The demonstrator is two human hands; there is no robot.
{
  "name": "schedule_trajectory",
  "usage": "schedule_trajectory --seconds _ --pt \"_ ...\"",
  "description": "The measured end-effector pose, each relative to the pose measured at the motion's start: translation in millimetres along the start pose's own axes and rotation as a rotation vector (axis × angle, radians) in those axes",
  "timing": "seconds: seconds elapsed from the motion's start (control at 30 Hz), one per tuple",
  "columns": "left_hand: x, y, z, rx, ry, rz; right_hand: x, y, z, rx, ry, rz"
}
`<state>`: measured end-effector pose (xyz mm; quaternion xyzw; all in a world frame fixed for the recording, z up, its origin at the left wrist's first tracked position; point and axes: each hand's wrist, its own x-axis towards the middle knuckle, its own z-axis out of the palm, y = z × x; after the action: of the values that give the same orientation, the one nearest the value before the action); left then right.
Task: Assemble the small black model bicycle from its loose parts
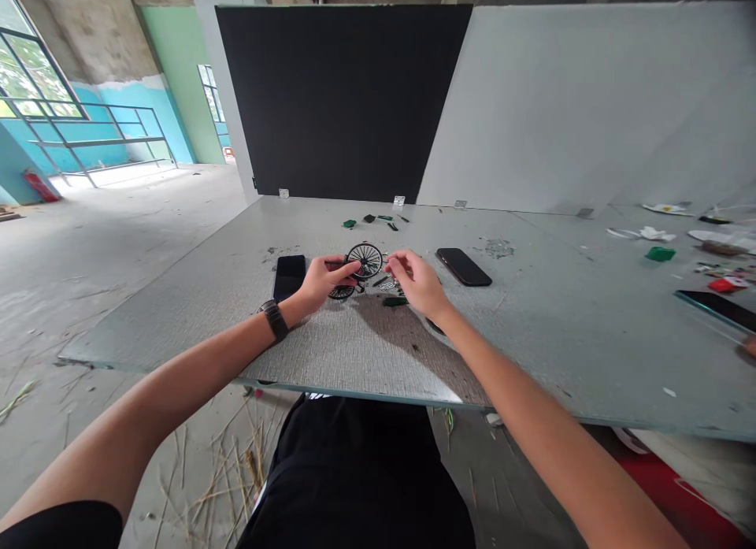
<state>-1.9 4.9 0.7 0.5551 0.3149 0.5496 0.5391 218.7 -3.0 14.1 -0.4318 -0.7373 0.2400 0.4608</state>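
Observation:
My left hand (328, 280), with a dark watch at the wrist, is closed on a small model bicycle with black spoked wheels (365, 260). One wheel stands up just past my fingertips, and another shows below my fingers. At the right of the wheel, my right hand (413, 275) is pinched, thumb against fingers. Whatever it holds is too small to make out. Between and below the hands lie small loose parts, among them a dark green piece (395, 302). Part of a dark round piece (435, 326) shows from under my right wrist.
A phone (289, 276) lies left of my left hand, another phone (464, 266) to the right. Small green and black pieces (369, 218) lie further back. A black panel (342, 100) rises behind the table (549, 320). At far right are assorted items and a third phone (717, 309), near someone's fingertips.

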Motion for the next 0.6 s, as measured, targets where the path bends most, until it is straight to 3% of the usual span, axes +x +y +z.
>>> schedule_trajectory --seconds 0.1,0.23,0.43,0.6 --pt "2.3 -1.7 -2.4 -0.022 0.051 0.013 -0.2 4.4 -4.1 -0.337 -0.182 -0.044" --pt "4.0 -4.1 -3.4 -0.032 0.067 0.002 0.3 9.3 -14.4 -0.527 -0.379 -0.033" --pt "4.1 -6.2 -1.6 0.005 0.042 0.014 3.3 18.9 -40.9 -0.608 -0.395 0.043" --pt "4.2 -7.1 -1.8 0.017 0.045 0.002 4.3 21.7 -44.7 -0.605 -0.357 0.026"
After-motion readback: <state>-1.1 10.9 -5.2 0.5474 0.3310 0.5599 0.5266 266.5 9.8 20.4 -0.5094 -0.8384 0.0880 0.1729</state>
